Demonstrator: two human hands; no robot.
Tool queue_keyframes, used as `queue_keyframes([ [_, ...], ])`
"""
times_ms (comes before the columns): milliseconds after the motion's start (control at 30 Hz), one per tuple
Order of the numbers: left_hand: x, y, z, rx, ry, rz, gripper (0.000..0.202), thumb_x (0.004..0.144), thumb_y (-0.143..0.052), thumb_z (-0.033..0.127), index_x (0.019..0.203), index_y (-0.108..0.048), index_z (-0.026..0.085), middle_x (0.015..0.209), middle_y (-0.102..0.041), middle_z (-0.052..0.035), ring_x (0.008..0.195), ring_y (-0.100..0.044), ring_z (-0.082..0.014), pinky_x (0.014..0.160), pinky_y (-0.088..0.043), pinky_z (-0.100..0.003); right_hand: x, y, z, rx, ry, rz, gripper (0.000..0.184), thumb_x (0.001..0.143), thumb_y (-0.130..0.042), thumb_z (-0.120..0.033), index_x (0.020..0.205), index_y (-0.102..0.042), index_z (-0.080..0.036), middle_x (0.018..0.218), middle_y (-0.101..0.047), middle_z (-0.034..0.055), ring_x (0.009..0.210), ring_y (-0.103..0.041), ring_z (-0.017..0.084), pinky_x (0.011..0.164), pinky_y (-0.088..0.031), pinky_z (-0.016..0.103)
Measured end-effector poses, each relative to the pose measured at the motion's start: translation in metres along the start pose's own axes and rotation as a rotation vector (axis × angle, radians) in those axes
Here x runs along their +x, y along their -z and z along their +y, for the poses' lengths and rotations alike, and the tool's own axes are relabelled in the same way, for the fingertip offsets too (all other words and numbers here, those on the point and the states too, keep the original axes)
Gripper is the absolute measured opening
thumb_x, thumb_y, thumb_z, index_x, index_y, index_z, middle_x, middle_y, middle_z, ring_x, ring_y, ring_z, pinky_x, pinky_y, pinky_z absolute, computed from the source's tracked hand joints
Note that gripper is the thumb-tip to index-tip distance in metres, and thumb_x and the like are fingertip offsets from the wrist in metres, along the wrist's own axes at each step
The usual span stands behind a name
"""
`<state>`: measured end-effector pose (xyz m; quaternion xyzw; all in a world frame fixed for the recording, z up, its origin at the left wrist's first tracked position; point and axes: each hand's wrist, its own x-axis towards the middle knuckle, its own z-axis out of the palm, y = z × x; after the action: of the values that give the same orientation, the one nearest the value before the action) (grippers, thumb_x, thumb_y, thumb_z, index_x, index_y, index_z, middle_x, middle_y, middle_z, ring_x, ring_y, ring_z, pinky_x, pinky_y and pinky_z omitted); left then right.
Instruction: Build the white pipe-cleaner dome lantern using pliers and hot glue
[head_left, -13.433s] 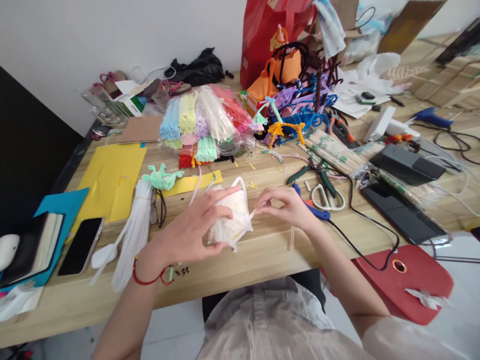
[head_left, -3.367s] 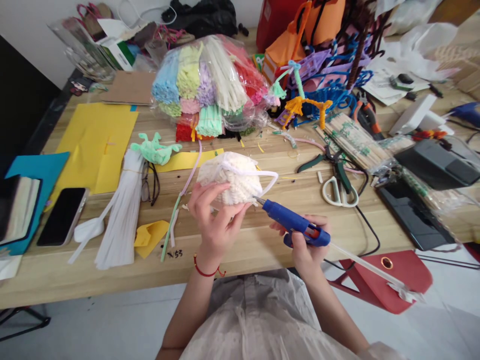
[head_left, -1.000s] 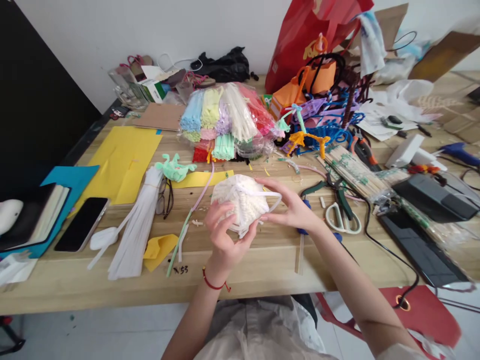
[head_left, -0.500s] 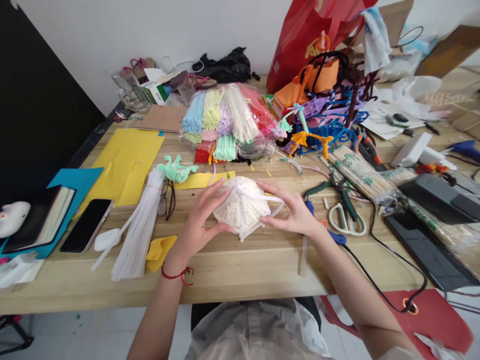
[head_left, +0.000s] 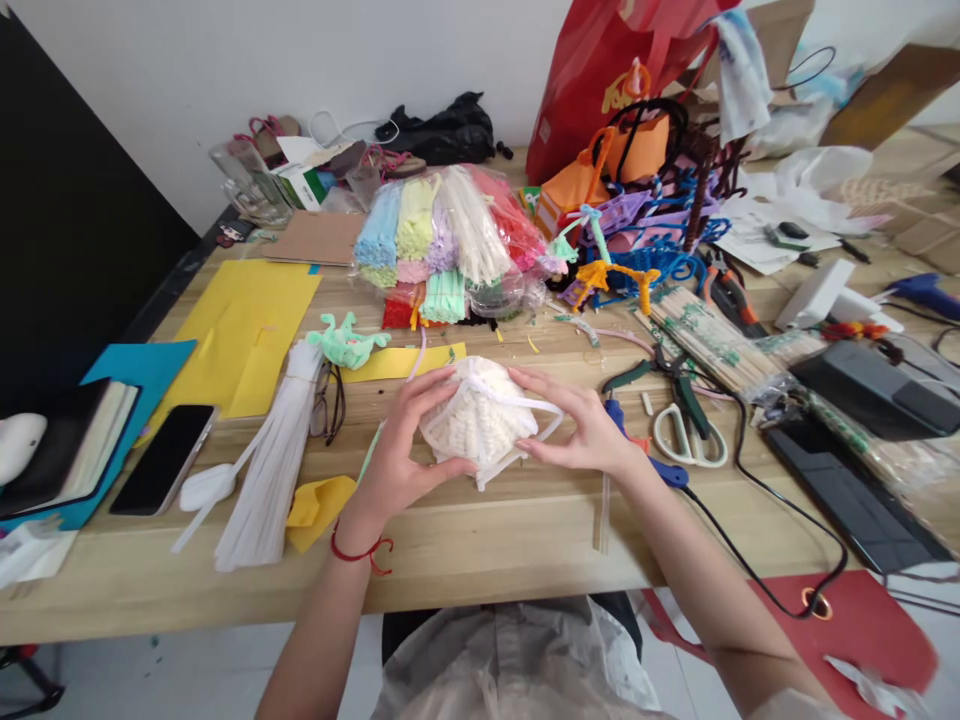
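Between my hands is a cream-white, ribbed, dome-shaped piece of pipe-cleaner craft [head_left: 480,415], with white strips running over it from a centre point. My left hand [head_left: 409,430] grips its left side, thumb at the lower edge and fingers along the top. On the opposite side my right hand [head_left: 574,420] holds it, fingers over the top edge and thumb below. One white strip loops out at the right, by my right fingers. Left of my left hand lie a mint-green pipe-cleaner piece [head_left: 346,341] and a folded yellow paper [head_left: 321,508].
Bundled coloured pipe cleaners [head_left: 442,235] lie behind. At right are pliers [head_left: 679,385], white-handled scissors [head_left: 690,437], a blue glue gun [head_left: 667,472] and its black cord. White strips [head_left: 266,470], glasses [head_left: 328,402] and a phone [head_left: 165,460] lie at left.
The view has shifted slightly. Both hands keep hold of the white dome piece, and my left thumb reaches a little further across its lower edge.
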<state>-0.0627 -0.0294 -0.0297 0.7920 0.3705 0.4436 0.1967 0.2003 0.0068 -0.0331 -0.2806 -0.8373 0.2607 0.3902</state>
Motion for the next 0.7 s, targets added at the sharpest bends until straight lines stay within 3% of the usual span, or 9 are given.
queue_keyframes([
  [300, 0.0, -0.01, 0.012, 0.052, 0.042, 0.045, 0.079, 0.072, -0.08, 0.032, 0.139, -0.04, 0.023, 0.144, -0.044, -0.0165, 0.135, -0.045, -0.0321, 0.111, -0.041, -0.056, 0.0, -0.002, 0.002, 0.013, -0.025, 0.006, 0.07, 0.081, -0.076, -0.036, 0.145, -0.05, -0.024, 0.142, -0.06, 0.0116, 0.131, -0.058, 0.027, 0.111, -0.048, 0.046],
  [567, 0.003, -0.025, 0.032, 0.234, 0.087, 0.148, 0.081, 0.074, -0.078, 0.028, 0.141, -0.034, 0.022, 0.145, -0.044, -0.0193, 0.137, -0.045, -0.0338, 0.111, -0.041, -0.058, -0.001, -0.01, -0.004, -0.014, -0.055, 0.046, 0.072, 0.081, -0.076, -0.04, 0.146, -0.048, -0.026, 0.141, -0.06, 0.0111, 0.131, -0.058, 0.029, 0.111, -0.047, 0.047],
  [700, 0.003, -0.029, 0.033, 0.256, 0.077, 0.195, 0.081, 0.074, -0.079, 0.029, 0.141, -0.034, 0.021, 0.143, -0.046, -0.0196, 0.136, -0.047, -0.0333, 0.111, -0.042, -0.057, -0.002, -0.014, -0.006, -0.004, -0.061, 0.085, 0.072, 0.081, -0.076, -0.041, 0.146, -0.049, -0.025, 0.142, -0.06, 0.0119, 0.131, -0.058, 0.029, 0.11, -0.048, 0.046],
])
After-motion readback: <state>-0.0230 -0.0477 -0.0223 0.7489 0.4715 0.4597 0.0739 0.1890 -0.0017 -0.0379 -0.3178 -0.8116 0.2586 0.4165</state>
